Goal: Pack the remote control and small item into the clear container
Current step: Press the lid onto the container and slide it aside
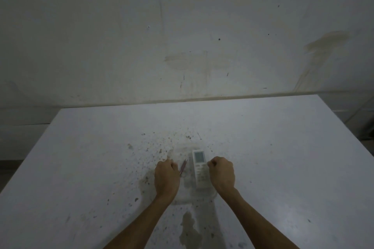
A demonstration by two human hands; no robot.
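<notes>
Hands: left hand (167, 178) and right hand (221, 174) curl at the box's (194, 198) side rims; whether they pinch them I cannot tell. Remote (200, 169) and pen (183, 167) lie inside. Press evenly to avoid tilting.

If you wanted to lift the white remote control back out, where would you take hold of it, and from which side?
I would pinch the white rectangular remote control across its two long edges near the middle, coming straight down from above. It lies flat, screen up, inside the clear plastic container, whose walls probably block a sideways approach.
</notes>
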